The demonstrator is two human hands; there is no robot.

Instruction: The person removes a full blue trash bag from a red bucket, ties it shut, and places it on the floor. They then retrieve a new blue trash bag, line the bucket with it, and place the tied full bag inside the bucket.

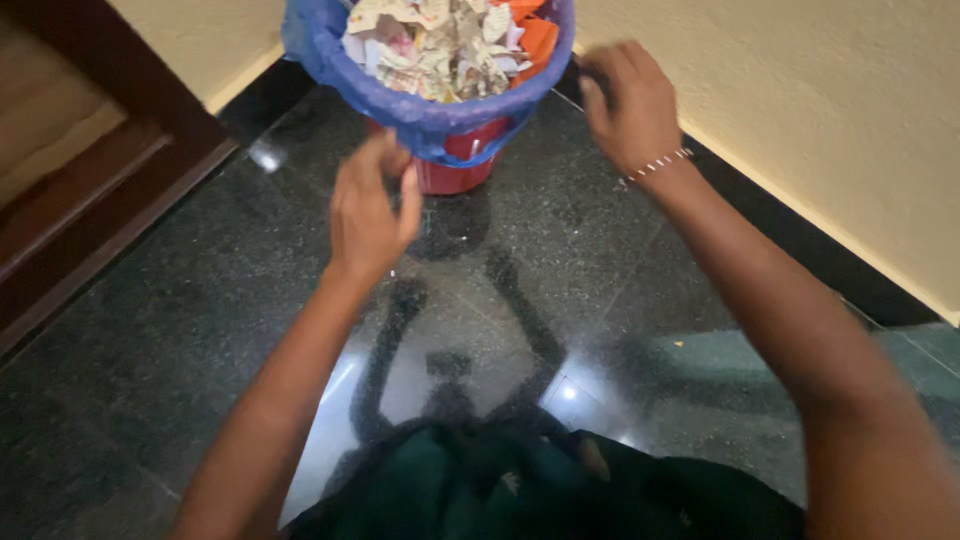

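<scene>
A red bin [455, 177] stands on the dark floor against the wall. It is lined with a blue plastic bag [420, 112] and filled with crumpled paper [435, 40] and some orange scraps [537, 40]. My left hand [370, 205] hovers just in front of the bin, its fingertips close to the bag's lower hem, fingers loosely curled with nothing seen in them. My right hand [630, 105], a beaded bracelet at its wrist, is at the bin's right rim. Its fingers curl toward the bag's edge and are blurred, so any grip there is unclear.
A glossy black stone floor [560, 300] reflects my arms. A cream wall [800, 110] with a dark skirting runs along the right and behind the bin. A dark brown wooden door frame [110, 190] stands on the left.
</scene>
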